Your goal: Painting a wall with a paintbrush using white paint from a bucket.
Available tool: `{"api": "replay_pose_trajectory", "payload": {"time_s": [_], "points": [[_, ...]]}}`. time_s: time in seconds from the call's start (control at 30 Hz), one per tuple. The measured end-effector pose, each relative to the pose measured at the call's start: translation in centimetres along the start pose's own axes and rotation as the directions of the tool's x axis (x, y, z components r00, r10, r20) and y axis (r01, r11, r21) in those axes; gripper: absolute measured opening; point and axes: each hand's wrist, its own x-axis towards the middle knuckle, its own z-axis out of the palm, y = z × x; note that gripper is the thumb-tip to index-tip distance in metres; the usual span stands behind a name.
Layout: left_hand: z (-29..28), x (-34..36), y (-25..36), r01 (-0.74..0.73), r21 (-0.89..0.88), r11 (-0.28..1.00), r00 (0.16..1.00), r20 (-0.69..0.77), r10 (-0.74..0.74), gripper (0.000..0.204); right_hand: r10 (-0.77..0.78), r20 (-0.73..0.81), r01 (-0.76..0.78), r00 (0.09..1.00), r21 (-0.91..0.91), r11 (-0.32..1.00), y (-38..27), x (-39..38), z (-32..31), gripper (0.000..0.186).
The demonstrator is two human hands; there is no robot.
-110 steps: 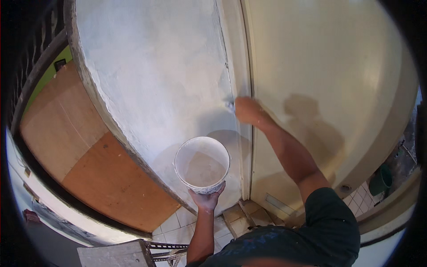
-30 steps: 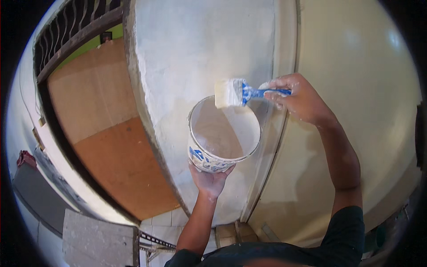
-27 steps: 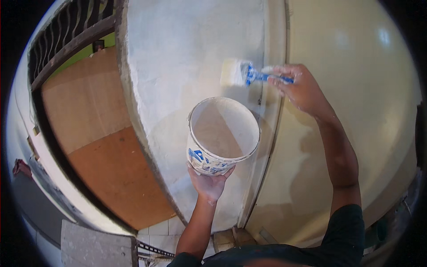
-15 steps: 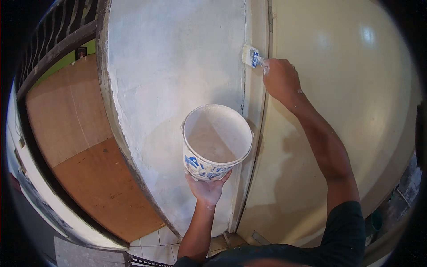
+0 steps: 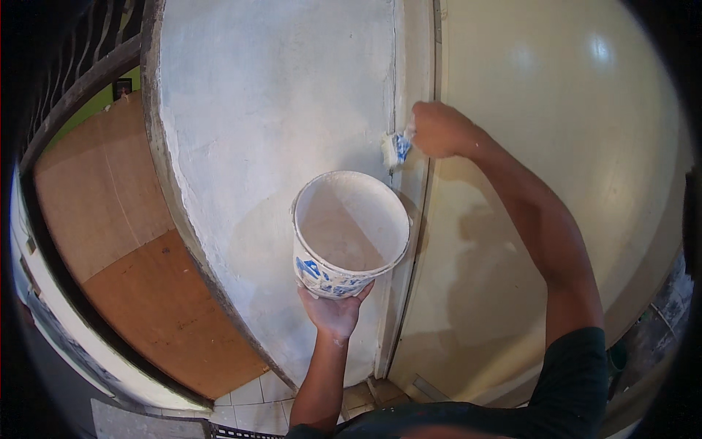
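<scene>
Brush [image 5: 397, 151]: shifted nearer along the white wall's [image 5: 270, 95] right edge since the earlier frame. Left: plywood panel [image 5: 102, 183]. Centre: bucket [image 5: 384, 219], left hand [image 5: 333, 312] cupped beneath, presumably keeping its mouth up within brush reach. Right: right hand [image 5: 446, 130], apart from the left, fist closed on the brush; pale trim [image 5: 417, 58] and door [image 5: 534, 102] beside, probably limiting rightward strokes.
</scene>
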Motion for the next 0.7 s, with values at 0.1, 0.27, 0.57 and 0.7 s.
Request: {"api": "replay_pose_trajectory", "payload": {"time_s": [0.1,0.27,0.57,0.7], "points": [[0.5,0.1,0.0,0.010,0.043,0.999,1.000,-0.011,-0.010,0.074,0.006,-0.161,-0.024,0.987,-0.111,0.994,0.5,2.6,-3.6,0.022],[-0.1,-0.3,0.0,0.026,0.017,1.000,0.999,0.031,-0.026,0.074,0.153,-0.562,-0.167,0.813,0.027,0.986,0.3,5.2,-8.8,0.021],[0.4,-1.1,1.3,-0.013,0.033,0.999,0.999,0.033,0.012,0.073,-0.011,-0.079,0.006,0.997,-0.071,0.997,-1.9,0.5,0.2,0.022],[0.6,-1.0,1.2,-0.017,0.043,0.999,1.000,0.026,0.016,0.073,-0.013,0.294,0.035,0.956,-0.067,0.997,-1.6,0.5,0.5,0.023]]}}
